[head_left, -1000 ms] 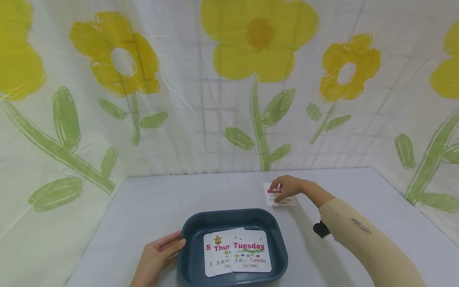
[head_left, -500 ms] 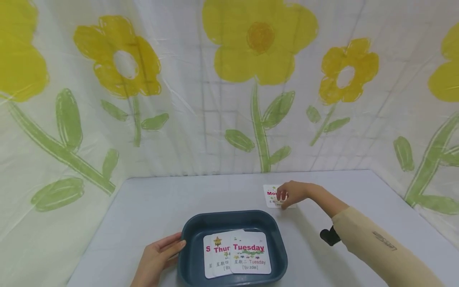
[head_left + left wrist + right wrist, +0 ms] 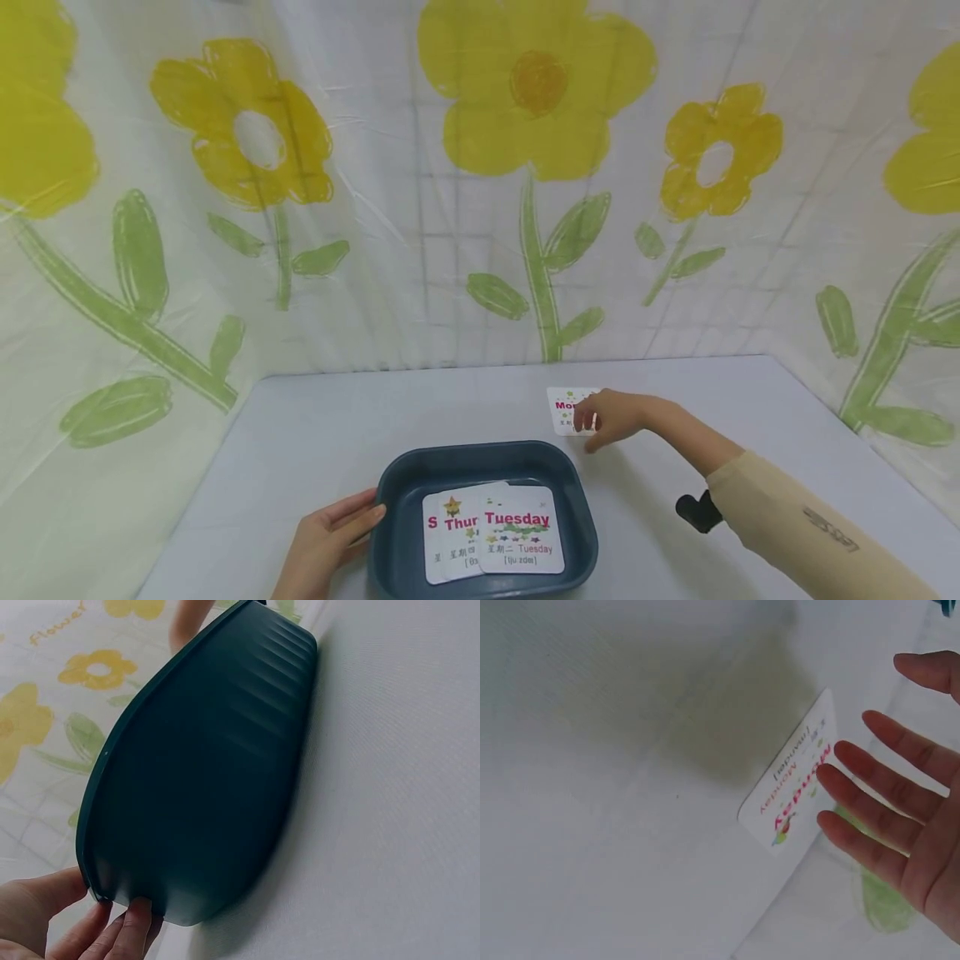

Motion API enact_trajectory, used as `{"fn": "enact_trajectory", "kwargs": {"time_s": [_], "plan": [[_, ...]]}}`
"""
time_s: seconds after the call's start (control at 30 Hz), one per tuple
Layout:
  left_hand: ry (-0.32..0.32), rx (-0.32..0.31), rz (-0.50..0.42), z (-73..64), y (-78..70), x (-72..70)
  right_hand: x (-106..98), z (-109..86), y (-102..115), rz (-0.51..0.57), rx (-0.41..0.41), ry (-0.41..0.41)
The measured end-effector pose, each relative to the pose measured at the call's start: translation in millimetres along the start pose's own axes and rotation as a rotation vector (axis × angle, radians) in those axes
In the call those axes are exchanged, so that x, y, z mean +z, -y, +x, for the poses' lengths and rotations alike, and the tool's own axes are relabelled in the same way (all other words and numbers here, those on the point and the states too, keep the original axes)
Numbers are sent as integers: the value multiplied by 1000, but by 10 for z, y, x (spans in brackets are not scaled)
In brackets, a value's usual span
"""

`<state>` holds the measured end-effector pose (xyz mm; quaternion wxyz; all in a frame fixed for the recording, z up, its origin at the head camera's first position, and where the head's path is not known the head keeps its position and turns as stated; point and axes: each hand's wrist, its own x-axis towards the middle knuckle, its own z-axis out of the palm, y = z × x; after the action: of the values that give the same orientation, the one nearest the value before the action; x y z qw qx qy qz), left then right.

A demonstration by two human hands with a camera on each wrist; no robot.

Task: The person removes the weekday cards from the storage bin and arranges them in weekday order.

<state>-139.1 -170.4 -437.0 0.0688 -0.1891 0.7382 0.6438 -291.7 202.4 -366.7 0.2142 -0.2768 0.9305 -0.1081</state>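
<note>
A dark blue plastic tray (image 3: 480, 460) stands at the front of the table. My left hand (image 3: 318, 537) pinches its left rim, thumb on top and fingers under the outer edge, as the left wrist view shows from the side. Inside overlap a Tuesday flashcard (image 3: 525, 537), one starting "Thur" (image 3: 459, 537) and one showing only "S" (image 3: 431, 542). Farther back, a Monday flashcard (image 3: 562, 412) lies flat on the table, partly hidden by my right hand (image 3: 618, 417). In the right wrist view that hand holds nothing, its fingers spread over the card.
The white table (image 3: 375, 408) ends at a hanging cloth (image 3: 375, 250) printed with yellow flowers. A black object (image 3: 697, 511) shows at my right forearm, beside the beige sleeve (image 3: 810, 525). The tray's right side faces the space under that arm.
My right hand has drawn slightly right and toward me, uncovering more of the Monday flashcard's lower left. The card has stayed on the table. The left hand has kept its grip on the tray.
</note>
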Motion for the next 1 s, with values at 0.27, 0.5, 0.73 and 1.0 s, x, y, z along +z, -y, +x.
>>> {"fn": "enact_trajectory", "kwargs": {"time_s": [0.27, 0.5, 0.73, 1.0], "plan": [[2, 0, -6, -24, -25, 2, -34, -84, 87, -9, -19, -36], [3, -5, -16, -19, -30, 3, -138, -193, 275, -19, -121, -95], [7, -1, -39, -15, -25, -7, -152, -268, 551, -31, -221, -131], [7, 7, -48, -11, -13, -10, -40, -284, 844, -42, -270, -111]]}}
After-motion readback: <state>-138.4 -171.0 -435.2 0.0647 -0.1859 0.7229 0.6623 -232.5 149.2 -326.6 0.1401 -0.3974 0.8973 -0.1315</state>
